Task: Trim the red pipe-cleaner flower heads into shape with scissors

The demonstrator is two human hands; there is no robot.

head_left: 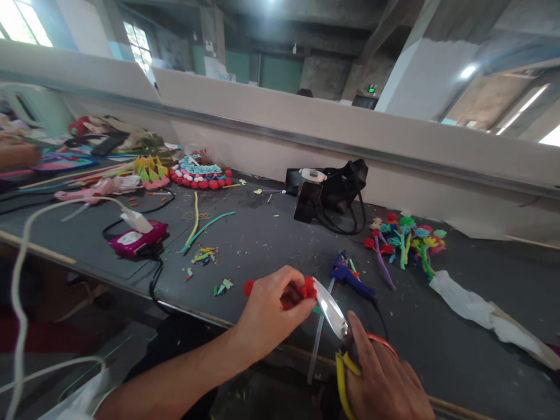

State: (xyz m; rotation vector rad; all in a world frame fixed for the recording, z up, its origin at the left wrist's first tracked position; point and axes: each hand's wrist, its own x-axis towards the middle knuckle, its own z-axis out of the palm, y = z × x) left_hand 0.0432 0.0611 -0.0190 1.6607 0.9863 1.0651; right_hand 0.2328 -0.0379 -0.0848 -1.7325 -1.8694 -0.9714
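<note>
My left hand (269, 312) pinches a fuzzy red chenille-stem piece (308, 288) between thumb and fingertips above the table's front edge. More red fuzz (248, 287) pokes out behind that hand. My right hand (385, 379) grips scissors (331, 310) with yellow and red handles. The blades look closed or nearly so, and their tips reach the red piece. Just behind the scissors lies a blue glue gun (352, 281), its clear glue stick (321, 332) pointing toward the table edge.
Colourful chenille flowers (405, 239) with a white-wrapped stem (468, 306) lie at right. A black bag (345, 186) and a phone (308, 202) stand by the partition. Stem offcuts (205, 255), a purple power socket (139, 238) and another person's hand (17, 153) are at left.
</note>
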